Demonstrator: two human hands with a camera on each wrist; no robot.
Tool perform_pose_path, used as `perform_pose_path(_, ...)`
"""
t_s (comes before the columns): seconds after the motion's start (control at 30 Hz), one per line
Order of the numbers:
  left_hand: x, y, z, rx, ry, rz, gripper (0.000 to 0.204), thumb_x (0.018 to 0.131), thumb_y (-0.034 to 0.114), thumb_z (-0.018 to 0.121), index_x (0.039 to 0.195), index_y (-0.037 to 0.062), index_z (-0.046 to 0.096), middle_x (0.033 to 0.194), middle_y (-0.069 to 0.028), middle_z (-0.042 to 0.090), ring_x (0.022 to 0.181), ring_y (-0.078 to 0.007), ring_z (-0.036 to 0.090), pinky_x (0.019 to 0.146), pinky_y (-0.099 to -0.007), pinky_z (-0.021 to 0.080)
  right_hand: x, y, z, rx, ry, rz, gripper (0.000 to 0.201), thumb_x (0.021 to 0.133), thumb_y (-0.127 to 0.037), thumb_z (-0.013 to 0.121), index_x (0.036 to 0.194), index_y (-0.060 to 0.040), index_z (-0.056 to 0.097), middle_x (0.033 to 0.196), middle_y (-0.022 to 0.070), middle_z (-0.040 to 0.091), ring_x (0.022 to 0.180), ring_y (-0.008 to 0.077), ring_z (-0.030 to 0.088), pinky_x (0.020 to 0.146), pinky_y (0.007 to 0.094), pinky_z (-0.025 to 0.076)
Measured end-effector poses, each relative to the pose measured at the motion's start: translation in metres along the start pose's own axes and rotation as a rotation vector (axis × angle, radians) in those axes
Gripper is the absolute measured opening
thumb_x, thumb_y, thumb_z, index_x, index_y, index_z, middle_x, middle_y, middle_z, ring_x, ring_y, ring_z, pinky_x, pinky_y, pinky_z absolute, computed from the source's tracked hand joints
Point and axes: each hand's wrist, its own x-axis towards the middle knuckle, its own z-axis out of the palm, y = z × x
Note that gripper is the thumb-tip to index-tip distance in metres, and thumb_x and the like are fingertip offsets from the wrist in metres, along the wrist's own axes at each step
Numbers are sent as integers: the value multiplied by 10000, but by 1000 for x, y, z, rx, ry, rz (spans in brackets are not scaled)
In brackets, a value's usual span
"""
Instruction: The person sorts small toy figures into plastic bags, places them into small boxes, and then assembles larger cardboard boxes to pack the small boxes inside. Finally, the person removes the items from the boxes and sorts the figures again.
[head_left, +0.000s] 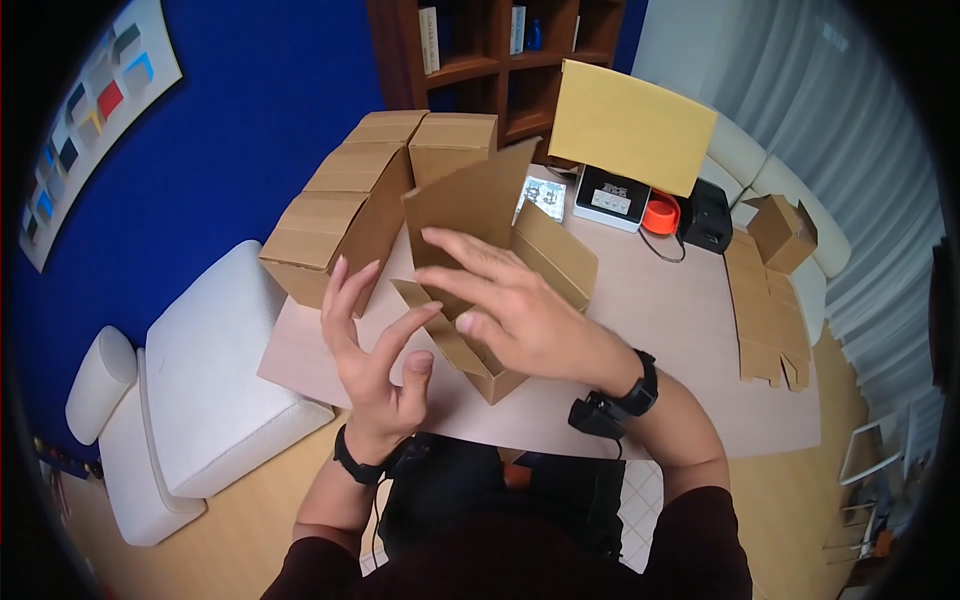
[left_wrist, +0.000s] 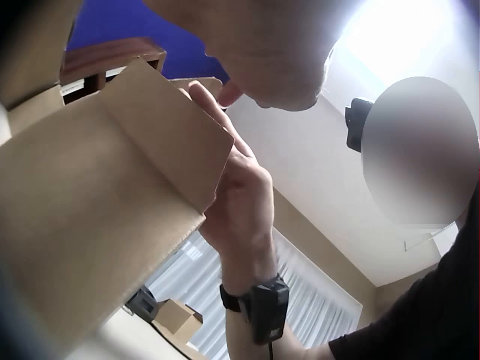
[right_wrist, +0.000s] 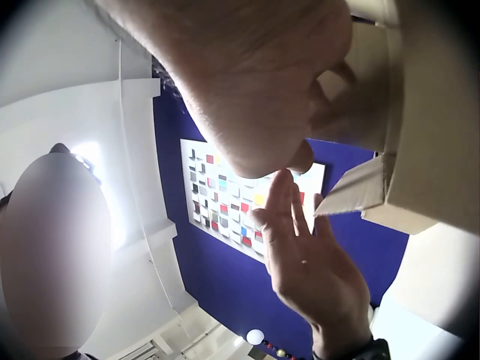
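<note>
Open box (head_left: 508, 384) is upright on the table (head_left: 680, 360), right in front of me. Tall panel (head_left: 475, 200) stands at its far side, left flap (head_left: 455, 345) and right flap (head_left: 560, 250) splay off its sides. Looks like the step is working the flaps and panel into shape.

My right hand (head_left: 525, 315) is over the open box, fingers extended toward the tall panel, gripping nothing. Can't tell if the tips touch it. My left hand (head_left: 375, 385) is at the open box's left, fingers spread and loosely bent, also gripping nothing. Can't confirm contact with the left flap.

How I'd do it well: brace the open box low with the left palm, since nothing else seems to pin it. Bend at the crease with flat fingers, not from a flap tip, or the board may buckle. Side flaps in first, even pressure, then the tall panel over. Check corners are square before pressing. Thumbs clear of the fold lines. Don't lean on the unsupported walls; they'd likely bow.
</note>
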Motion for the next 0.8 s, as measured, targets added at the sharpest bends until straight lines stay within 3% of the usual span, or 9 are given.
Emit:
perform_pose_path(0.1, 7, 3, -1, 92, -58, 17, 232, 986, 273, 670, 1040, 109, 825, 1423, -253, 577, 1458, -492, 442, 1190, -584, 370, 12, 10, -10, 21, 33, -12, 561, 909, -17, 655, 1465, -57, 593, 1650, 253, 418, 1481, 452, 456, 1229, 531, 381)
perform_pose_path(0.17, 5, -7, 5, 14, -157, -96, 181, 955, 203, 701, 1040, 101, 824, 1329, -195, 648, 1433, -476, 471, 1169, -575, 394, 16, 16, -32, -195, 139, 43, 537, 947, -70, 621, 1484, -87, 607, 1655, 227, 447, 1513, 439, 451, 1240, 495, 389)
perform_pose_path(0.23, 5, -10, 7, -15, -170, -125, 187, 931, 142, 717, 1082, 81, 810, 1245, -155, 683, 1359, -439, 546, 1143, -544, 433, 15, 39, -56, -288, 253, 127, 561, 914, -33, 650, 1472, -84, 625, 1577, 211, 553, 1462, 412, 526, 1222, 463, 423)
perform_pose_path(0.37, 2, -12, 10, -113, -256, -313, 314, 934, 111, 711, 1239, 47, 747, 1222, -175, 669, 1217, -398, 633, 1130, -482, 474, -6, 126, -103, 28, 339, 602, 592, 873, -68, 772, 1448, -58, 632, 1410, 234, 677, 1322, 397, 634, 1152, 454, 484)
perform_pose_path(0.4, 1, -10, 11, -151, -276, -364, 338, 937, 102, 704, 1269, 43, 733, 1271, -183, 644, 1237, -397, 621, 1139, -472, 468, -14, 145, -100, 26, 337, 602, 592, 873, -68, 772, 1448, -58, 632, 1410, 234, 677, 1322, 397, 634, 1152, 454, 484)
perform_pose_path(0.5, -4, -12, 12, -173, -312, -410, 390, 948, 90, 683, 1335, 42, 700, 1370, -198, 588, 1296, -395, 588, 1156, -457, 454, -31, 191, -80, -218, 139, 558, 727, 827, -71, 807, 1515, -70, 574, 1508, 249, 603, 1393, 405, 577, 1194, 450, 442)
perform_pose_path(0.57, -7, -13, 14, -154, -324, -412, 417, 955, 86, 670, 1370, 44, 681, 1420, -206, 557, 1336, -394, 566, 1164, -452, 446, -36, 211, -63, -189, 52, 493, 880, 784, -83, 835, 1591, -88, 482, 1639, 275, 444, 1508, 413, 448, 1261, 445, 357)
perform_pose_path(0.6, -9, -13, 14, -153, -309, -447, 434, 957, 92, 649, 1388, 47, 675, 1450, -196, 552, 1379, -371, 541, 1177, -449, 426, -32, 214, -63, -113, -19, 553, 1015, 746, -134, 868, 1649, -159, 405, 1723, 299, 263, 1593, 447, 283, 1305, 469, 270)
perform_pose_path(0.8, -21, -21, 7, -247, -402, -579, 523, 970, 94, 582, 1492, 64, 602, 1550, -184, 515, 1460, -330, 490, 1210, -446, 391, -26, 268, -45, -310, -146, 560, 1135, 646, -244, 931, 1657, -265, 414, 1681, 319, 305, 1561, 512, 284, 1300, 526, 263)
